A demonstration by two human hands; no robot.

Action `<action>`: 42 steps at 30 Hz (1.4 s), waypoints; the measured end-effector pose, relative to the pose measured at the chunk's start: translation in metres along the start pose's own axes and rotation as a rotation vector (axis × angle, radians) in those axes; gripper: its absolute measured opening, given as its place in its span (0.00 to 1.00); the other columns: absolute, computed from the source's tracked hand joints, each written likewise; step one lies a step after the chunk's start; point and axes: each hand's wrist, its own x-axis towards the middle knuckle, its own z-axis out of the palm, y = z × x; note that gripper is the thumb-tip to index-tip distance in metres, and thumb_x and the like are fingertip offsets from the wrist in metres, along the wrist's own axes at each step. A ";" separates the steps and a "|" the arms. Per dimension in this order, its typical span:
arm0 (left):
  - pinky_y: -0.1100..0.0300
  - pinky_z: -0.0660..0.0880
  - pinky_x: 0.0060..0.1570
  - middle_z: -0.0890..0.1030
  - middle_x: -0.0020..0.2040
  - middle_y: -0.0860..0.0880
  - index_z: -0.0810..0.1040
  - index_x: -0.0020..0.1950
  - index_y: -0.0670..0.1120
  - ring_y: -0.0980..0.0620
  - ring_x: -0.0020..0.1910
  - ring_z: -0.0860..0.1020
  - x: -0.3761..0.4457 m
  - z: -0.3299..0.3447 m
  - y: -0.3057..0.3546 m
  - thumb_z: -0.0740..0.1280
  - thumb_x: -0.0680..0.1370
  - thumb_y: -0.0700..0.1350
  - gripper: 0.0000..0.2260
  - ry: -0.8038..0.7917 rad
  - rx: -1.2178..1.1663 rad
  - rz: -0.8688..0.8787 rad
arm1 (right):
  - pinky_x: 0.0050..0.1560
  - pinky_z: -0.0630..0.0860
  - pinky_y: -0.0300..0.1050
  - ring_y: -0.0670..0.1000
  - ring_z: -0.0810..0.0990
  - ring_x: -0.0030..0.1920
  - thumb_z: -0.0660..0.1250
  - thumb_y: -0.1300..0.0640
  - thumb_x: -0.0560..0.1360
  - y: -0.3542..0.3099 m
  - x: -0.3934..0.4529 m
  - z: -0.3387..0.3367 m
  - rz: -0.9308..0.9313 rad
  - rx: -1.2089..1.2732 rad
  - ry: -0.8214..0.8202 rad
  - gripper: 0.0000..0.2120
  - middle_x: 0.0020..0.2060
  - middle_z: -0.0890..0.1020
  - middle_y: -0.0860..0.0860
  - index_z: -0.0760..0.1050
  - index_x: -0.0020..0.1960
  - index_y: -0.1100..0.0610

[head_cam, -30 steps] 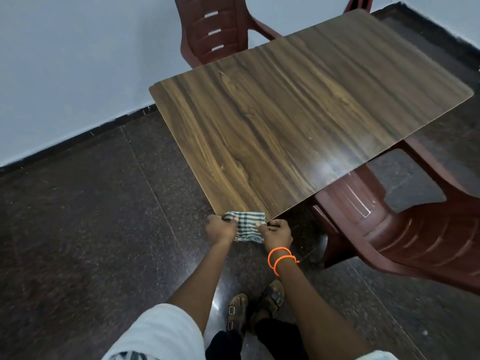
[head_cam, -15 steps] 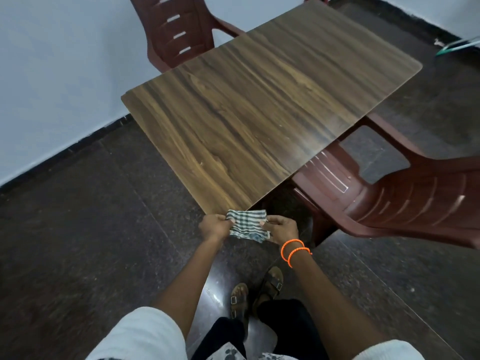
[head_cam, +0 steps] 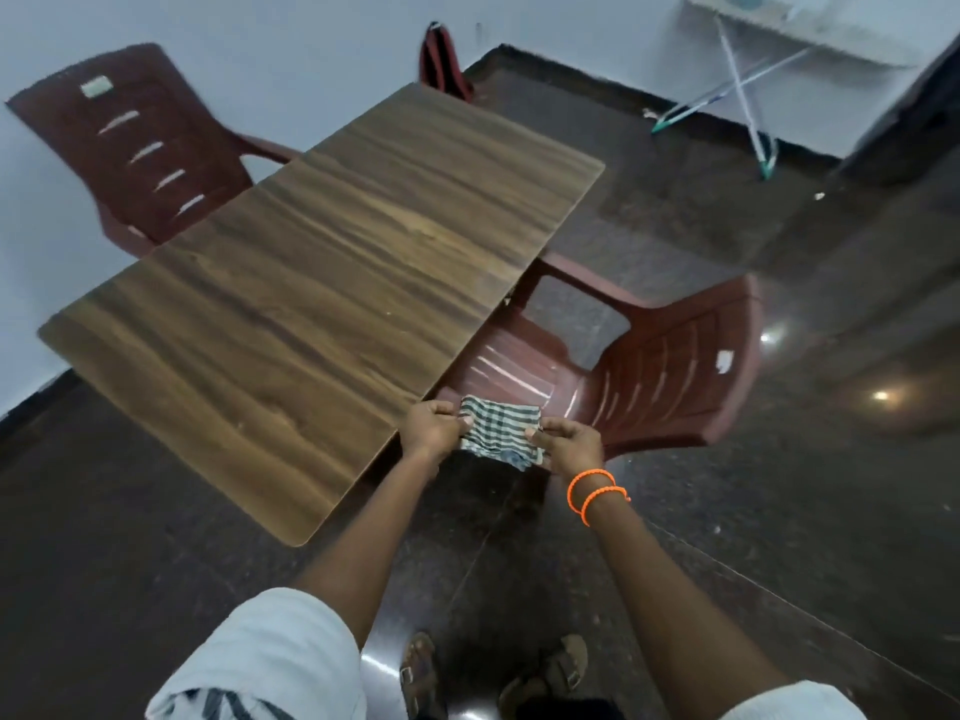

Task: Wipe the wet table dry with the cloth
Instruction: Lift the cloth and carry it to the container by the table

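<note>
- Both arms are being stretched out in front of the body.
- The left hand (head_cam: 434, 427) is being curled tight, with its fingers pinching the cloth (head_cam: 498, 431).
- The right hand (head_cam: 571, 445) is being curled too, pinching the other side.

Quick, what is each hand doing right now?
Left hand: grips one end of the striped cloth.
Right hand: pinches the other end.
</note>
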 end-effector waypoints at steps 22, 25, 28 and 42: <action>0.64 0.78 0.29 0.83 0.43 0.45 0.79 0.56 0.39 0.57 0.32 0.82 -0.031 0.429 0.218 0.72 0.74 0.33 0.11 -0.411 -0.037 0.087 | 0.47 0.81 0.60 0.57 0.83 0.42 0.77 0.70 0.64 -0.206 0.128 -0.383 -0.217 0.150 0.300 0.11 0.41 0.84 0.58 0.80 0.41 0.59; 0.65 0.77 0.26 0.83 0.40 0.46 0.78 0.52 0.40 0.58 0.29 0.81 -0.007 0.478 0.240 0.71 0.74 0.33 0.08 -0.396 -0.042 0.077 | 0.46 0.81 0.60 0.58 0.84 0.44 0.77 0.70 0.63 -0.232 0.169 -0.415 -0.193 0.150 0.297 0.11 0.42 0.84 0.59 0.80 0.41 0.59; 0.64 0.78 0.26 0.83 0.40 0.45 0.79 0.51 0.39 0.58 0.29 0.81 0.025 0.526 0.265 0.70 0.75 0.32 0.06 -0.389 -0.066 0.047 | 0.47 0.81 0.61 0.58 0.83 0.44 0.76 0.71 0.64 -0.260 0.220 -0.442 -0.173 0.175 0.278 0.11 0.41 0.84 0.58 0.79 0.40 0.59; 0.63 0.78 0.28 0.84 0.45 0.44 0.79 0.58 0.38 0.57 0.34 0.82 0.155 0.649 0.385 0.70 0.75 0.34 0.12 -0.282 -0.123 0.025 | 0.46 0.81 0.60 0.57 0.84 0.44 0.76 0.70 0.65 -0.400 0.432 -0.497 -0.088 0.108 0.115 0.11 0.41 0.85 0.58 0.80 0.43 0.59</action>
